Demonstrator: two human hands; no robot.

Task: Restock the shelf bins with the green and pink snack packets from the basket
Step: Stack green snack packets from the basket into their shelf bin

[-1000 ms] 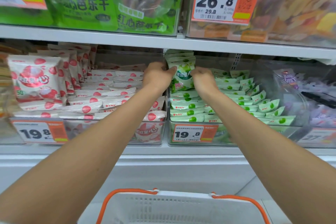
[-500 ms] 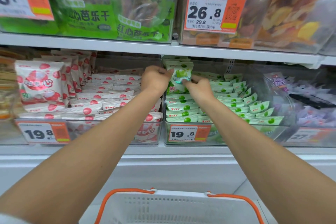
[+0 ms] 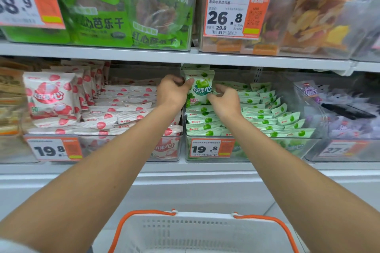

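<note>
**Green packet, held upright in its bin by both hands**

Fingers, left hand point(image 3: 171, 92): curled round the left edge of one green packet point(image 3: 200, 88), with the thumb laid across its upper front.
Fingers, right hand point(image 3: 225, 101): bent, pinching the same packet at its lower right edge.
Both forearms reach up from the bottom corners of the view.

Green packet: upright, face forward, printed with a green fruit and "50%". It stands against the left wall of the green bin point(image 3: 257, 151), toward the back. Another upright packet is just behind it.

Green bin: clear plastic, on the lower shelf point(image 3: 185, 167), right of centre. A price tag point(image 3: 209, 148) reading "19.8" is at its front left corner. Flat green packets point(image 3: 267, 113) lie in it in overlapping rows, up to the rim.

Pink bin point(image 3: 123, 147): clear, just beside the green bin's left wall, with its own "19.8" tag at the front left. Pink packets point(image 3: 123, 109) lie flat in rows, and several stand upright along its left side.

Right of the green bin: a bin of purple packets point(image 3: 349, 121), blurred.

Upper shelf point(image 3: 102, 52): clear bins of dried guava bags point(image 3: 144, 16) and mixed dried fruit point(image 3: 308, 16), the latter tagged "26.8".

Basket point(image 3: 205, 216): white with orange handles, at the bottom edge of the view, below the lower shelf. Its floor is cut off by the frame.
</note>
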